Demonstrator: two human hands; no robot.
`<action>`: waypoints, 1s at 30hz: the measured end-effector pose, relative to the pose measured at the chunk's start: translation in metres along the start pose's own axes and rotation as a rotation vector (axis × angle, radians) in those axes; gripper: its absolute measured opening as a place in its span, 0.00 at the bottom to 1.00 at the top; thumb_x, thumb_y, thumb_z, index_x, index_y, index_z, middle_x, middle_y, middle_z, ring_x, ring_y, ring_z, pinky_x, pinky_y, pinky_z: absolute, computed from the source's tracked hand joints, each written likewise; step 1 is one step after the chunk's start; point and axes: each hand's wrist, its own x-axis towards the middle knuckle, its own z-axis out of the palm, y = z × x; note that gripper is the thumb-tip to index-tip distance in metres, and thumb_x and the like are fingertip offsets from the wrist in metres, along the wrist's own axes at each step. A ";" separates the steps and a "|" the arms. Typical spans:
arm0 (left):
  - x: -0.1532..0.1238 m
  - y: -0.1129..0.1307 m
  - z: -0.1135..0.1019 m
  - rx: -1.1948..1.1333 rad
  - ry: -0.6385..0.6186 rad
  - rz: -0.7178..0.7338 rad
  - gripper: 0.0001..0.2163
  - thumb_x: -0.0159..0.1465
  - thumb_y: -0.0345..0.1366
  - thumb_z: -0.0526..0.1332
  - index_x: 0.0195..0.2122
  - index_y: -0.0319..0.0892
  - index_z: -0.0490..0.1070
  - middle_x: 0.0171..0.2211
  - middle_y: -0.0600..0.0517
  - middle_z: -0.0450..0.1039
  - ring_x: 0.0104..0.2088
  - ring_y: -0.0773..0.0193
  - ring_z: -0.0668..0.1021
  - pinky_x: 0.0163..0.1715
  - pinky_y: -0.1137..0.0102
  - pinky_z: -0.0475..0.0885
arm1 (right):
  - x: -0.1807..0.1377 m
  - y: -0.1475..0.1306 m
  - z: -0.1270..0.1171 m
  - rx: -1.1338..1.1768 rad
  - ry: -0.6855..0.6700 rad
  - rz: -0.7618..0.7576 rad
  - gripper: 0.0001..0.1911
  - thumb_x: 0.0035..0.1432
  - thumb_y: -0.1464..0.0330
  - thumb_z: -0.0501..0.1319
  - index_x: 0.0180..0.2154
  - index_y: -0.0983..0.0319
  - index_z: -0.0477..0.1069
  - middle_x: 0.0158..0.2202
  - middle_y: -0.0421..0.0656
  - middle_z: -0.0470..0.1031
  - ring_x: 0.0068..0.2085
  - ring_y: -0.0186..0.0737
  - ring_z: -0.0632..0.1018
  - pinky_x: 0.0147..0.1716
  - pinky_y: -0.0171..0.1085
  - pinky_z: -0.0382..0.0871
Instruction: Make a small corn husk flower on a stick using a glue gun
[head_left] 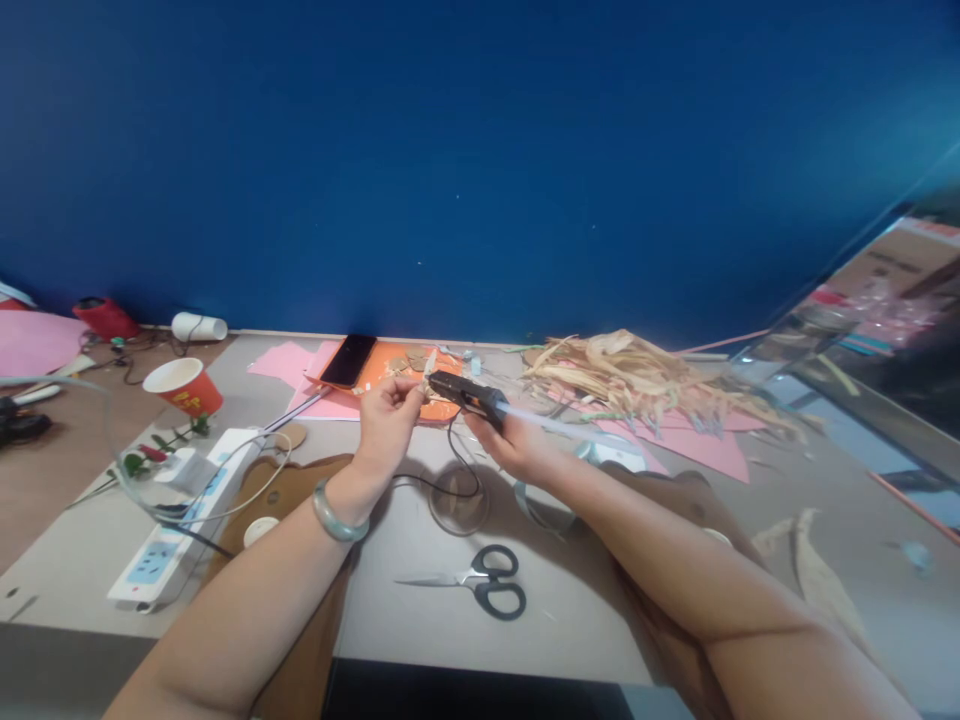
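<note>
Here's the smooth, pale bench (577,620), crinkled, papery strips (622,365) heaped on its right; mid-bench, the right hand (517,445) has its fingers wrapped round a hard black glue gun (466,391), barrel sloping up leftward, translucent glue stick (551,425) trailing behind, nozzle right at the left hand (388,415), whose fingers pinch a slim pale piece (430,363), near upright; nozzle contact's too small to call.

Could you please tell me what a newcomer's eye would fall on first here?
Probably the blue wall behind the table, then the black glue gun in the right hand, its tip close to the left hand. Scissors lie nearer the person, and dried husks spread to the right.
</note>
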 end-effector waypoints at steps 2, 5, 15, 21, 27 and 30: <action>0.000 0.000 0.000 0.022 0.007 0.017 0.07 0.53 0.37 0.65 0.28 0.38 0.73 0.22 0.54 0.72 0.19 0.75 0.66 0.19 0.77 0.60 | 0.000 0.000 0.000 -0.008 -0.004 0.002 0.15 0.66 0.60 0.50 0.32 0.61 0.65 0.23 0.41 0.65 0.27 0.38 0.67 0.31 0.38 0.63; 0.000 0.001 0.000 0.040 0.019 0.036 0.06 0.53 0.36 0.65 0.28 0.38 0.74 0.22 0.54 0.72 0.19 0.74 0.67 0.20 0.77 0.60 | -0.001 0.002 0.001 -0.025 0.000 -0.002 0.14 0.66 0.60 0.50 0.33 0.61 0.65 0.23 0.41 0.65 0.27 0.38 0.68 0.31 0.37 0.63; 0.000 0.000 0.000 -0.022 0.011 0.003 0.07 0.53 0.37 0.65 0.28 0.38 0.73 0.21 0.56 0.71 0.17 0.76 0.65 0.18 0.78 0.58 | -0.002 0.002 0.003 -0.035 -0.010 0.002 0.14 0.66 0.59 0.51 0.37 0.62 0.68 0.31 0.46 0.73 0.32 0.42 0.72 0.34 0.39 0.66; -0.001 0.004 0.000 -0.063 -0.012 -0.035 0.09 0.53 0.39 0.66 0.27 0.39 0.71 0.16 0.58 0.66 0.15 0.75 0.64 0.15 0.78 0.56 | -0.001 0.002 0.004 -0.019 -0.013 -0.011 0.15 0.66 0.59 0.51 0.40 0.62 0.69 0.34 0.47 0.74 0.34 0.42 0.73 0.36 0.39 0.68; -0.003 0.006 0.000 -0.082 -0.022 -0.024 0.09 0.53 0.39 0.65 0.27 0.38 0.71 0.16 0.58 0.66 0.15 0.76 0.64 0.15 0.78 0.56 | -0.001 -0.001 0.002 -0.027 -0.021 0.002 0.17 0.66 0.59 0.50 0.40 0.63 0.70 0.35 0.48 0.75 0.35 0.43 0.74 0.37 0.40 0.68; -0.003 0.006 0.000 -0.099 -0.024 -0.025 0.09 0.54 0.40 0.65 0.27 0.38 0.70 0.14 0.59 0.63 0.14 0.75 0.63 0.15 0.78 0.55 | 0.000 -0.001 0.002 -0.036 -0.019 0.003 0.16 0.66 0.59 0.50 0.39 0.63 0.69 0.32 0.46 0.74 0.34 0.42 0.73 0.36 0.39 0.67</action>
